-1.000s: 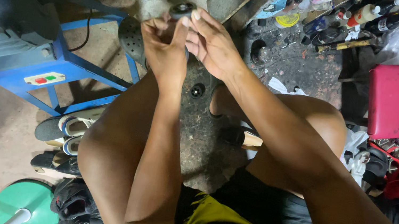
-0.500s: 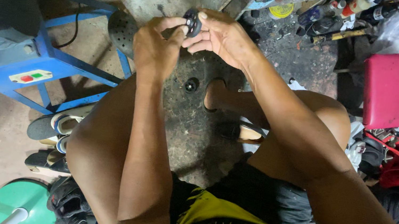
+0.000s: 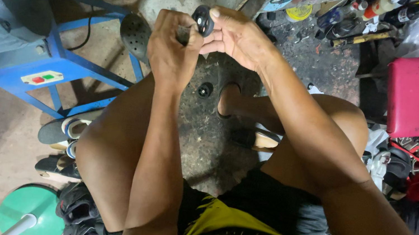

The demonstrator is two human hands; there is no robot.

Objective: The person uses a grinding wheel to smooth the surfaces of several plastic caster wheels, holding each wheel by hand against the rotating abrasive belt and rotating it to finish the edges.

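Two hands meet high over a dark, stained work slab [image 3: 217,136], and between them sits a small black round part [image 3: 202,20] (its exact kind is hard to make out). The left hand [image 3: 172,49] is curled into a tight fist just below and beside the part, touching it; whether its fingers also pinch something smaller I cannot tell. The right hand [image 3: 240,37] is closed on the part, thumb on its upper edge and fingers behind it. On the slab, near its middle, lies a small black knob [image 3: 205,89]. Past the slab's left edge stands a blue metal frame [image 3: 68,63], with sandals [image 3: 62,132] on the floor beneath it. A pink padded stool [image 3: 414,95] stands well apart to the right.
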